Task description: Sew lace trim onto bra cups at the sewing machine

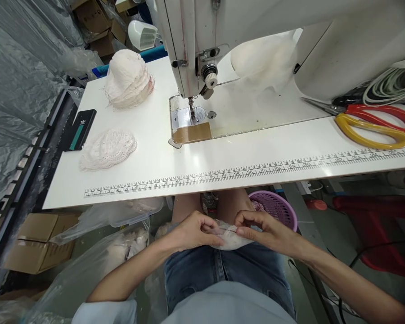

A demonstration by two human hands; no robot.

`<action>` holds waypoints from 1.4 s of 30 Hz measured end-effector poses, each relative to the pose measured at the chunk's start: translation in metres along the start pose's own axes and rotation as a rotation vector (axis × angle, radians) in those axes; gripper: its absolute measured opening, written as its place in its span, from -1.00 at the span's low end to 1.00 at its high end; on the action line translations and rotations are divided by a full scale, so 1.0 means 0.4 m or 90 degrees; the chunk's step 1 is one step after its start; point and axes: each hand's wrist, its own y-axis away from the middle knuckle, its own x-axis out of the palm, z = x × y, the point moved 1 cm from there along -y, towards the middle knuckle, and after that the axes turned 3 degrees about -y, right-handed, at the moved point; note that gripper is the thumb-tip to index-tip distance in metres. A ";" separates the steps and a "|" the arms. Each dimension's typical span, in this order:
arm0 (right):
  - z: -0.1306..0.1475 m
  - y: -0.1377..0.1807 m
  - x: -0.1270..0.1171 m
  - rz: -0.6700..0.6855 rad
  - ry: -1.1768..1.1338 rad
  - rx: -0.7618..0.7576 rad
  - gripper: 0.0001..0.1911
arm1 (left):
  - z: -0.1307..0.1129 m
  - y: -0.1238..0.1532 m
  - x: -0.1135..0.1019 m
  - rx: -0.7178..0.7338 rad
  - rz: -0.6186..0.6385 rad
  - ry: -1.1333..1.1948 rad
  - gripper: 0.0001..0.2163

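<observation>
Both hands rest in my lap below the table edge, over denim shorts. My left hand (196,230) is closed on the left side of a small pale fabric piece (232,240). My right hand (261,227) pinches the same piece at its top edge, fingers pressed together. The piece lies between the two hands, mostly covered by them. Above, a white sewing machine (202,40) stands on the white table (148,148), its needle (191,105) over the metal plate.
A stack of white lace pieces (128,78) and a single flat lace piece (108,149) lie at table left, beside a black box (79,129). Red and yellow scissors (374,123) lie at right. A purple basket (276,209), plastic bags and cardboard boxes sit below.
</observation>
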 end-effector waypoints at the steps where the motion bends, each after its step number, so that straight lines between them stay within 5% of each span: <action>1: -0.001 -0.004 0.004 0.021 -0.005 0.004 -0.68 | -0.001 0.001 -0.001 0.009 0.001 -0.020 -0.76; 8: 0.003 -0.026 0.006 -0.003 -0.093 0.006 -0.71 | 0.014 0.018 -0.020 0.048 0.001 -0.046 -0.82; 23: 0.012 -0.039 0.018 0.129 -0.063 0.060 -0.77 | 0.039 0.033 -0.038 0.062 0.026 -0.051 -0.77; 42: 0.009 -0.046 0.015 0.097 -0.082 0.094 -0.76 | 0.054 0.037 -0.051 0.090 0.076 -0.036 -0.73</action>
